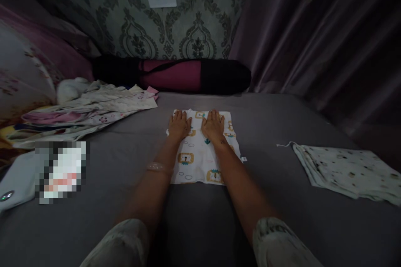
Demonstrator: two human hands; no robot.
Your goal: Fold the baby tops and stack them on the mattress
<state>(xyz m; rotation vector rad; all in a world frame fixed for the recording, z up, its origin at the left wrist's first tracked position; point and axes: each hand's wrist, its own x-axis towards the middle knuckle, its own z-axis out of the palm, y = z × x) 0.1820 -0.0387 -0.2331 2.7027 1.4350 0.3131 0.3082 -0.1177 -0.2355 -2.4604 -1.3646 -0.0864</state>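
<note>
A white cloth point(197, 154) printed with yellow lion faces and green leaves lies folded flat on the grey sheet, with a small tag at its right edge. Near its upper left corner my left hand point(180, 125) rests palm down, fingers spread. My right hand point(213, 125) presses flat on the upper right part of the same cloth, its fingers stretched away from me. Neither hand grips anything. Some of the print is hidden under my hands and forearms.
Folded patterned cloth point(347, 171) with a string lies at the right. Piled clothes point(109, 104) are at the left, above a pale object point(20, 179) and a blurred-out patch. A black and magenta roll point(171, 76) lies along the patterned wall, beside a curtain point(300, 29).
</note>
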